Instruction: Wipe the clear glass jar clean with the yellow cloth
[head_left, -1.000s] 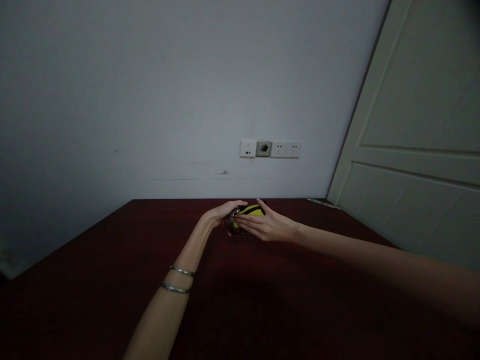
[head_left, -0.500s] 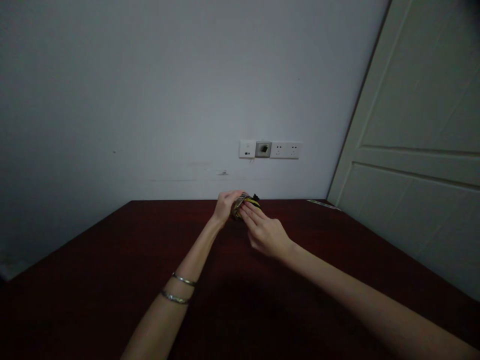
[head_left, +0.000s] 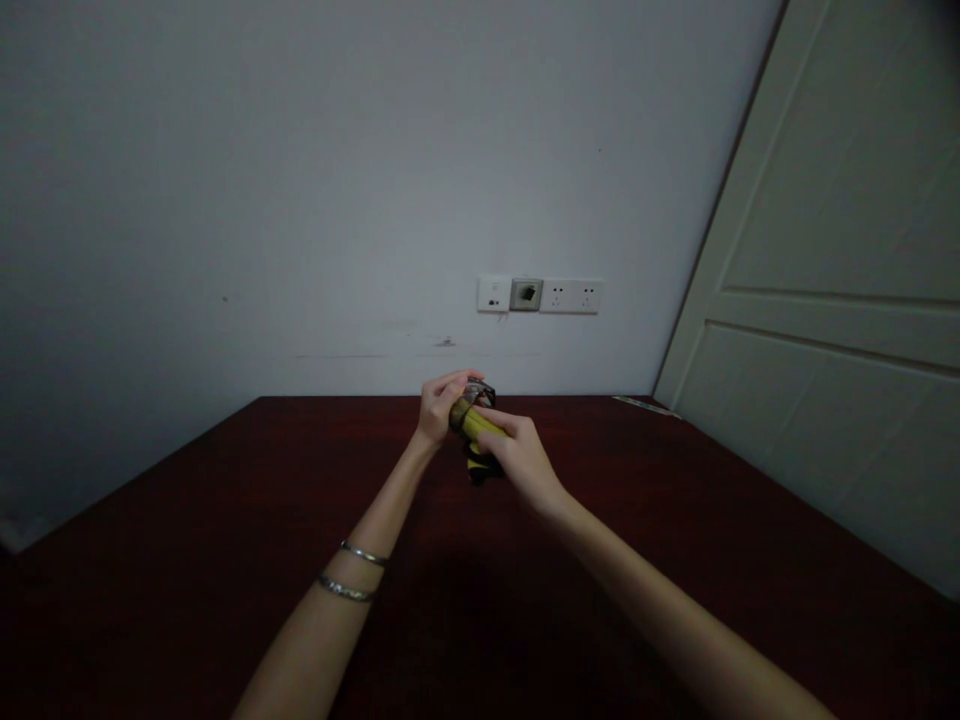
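Observation:
Both hands are closed on one small yellow-and-black object (head_left: 478,425), held above the far part of the dark red table. Its kind cannot be told. It has a yellow body, a brownish band and a shiny, partly clear, dark-rimmed part at its far end. My left hand (head_left: 437,408) grips that far end from the left, fingers over the top. My right hand (head_left: 523,455) pinches the yellow body from the right, thumb on the near side. A dark piece with yellow on it hangs below the right thumb. The palms hide part of the object.
The dark red table (head_left: 262,500) reaches back to a pale wall (head_left: 337,200). Sockets and switches (head_left: 540,295) sit on the wall behind my hands. A panelled door (head_left: 840,300) stands at the right, and a thin flat strip (head_left: 646,406) lies at the table's far right corner.
The object has turned in my hands, so its yellow body now shows toward me and a dark part hangs lower. My right hand has turned with it; the left has shifted slightly left.

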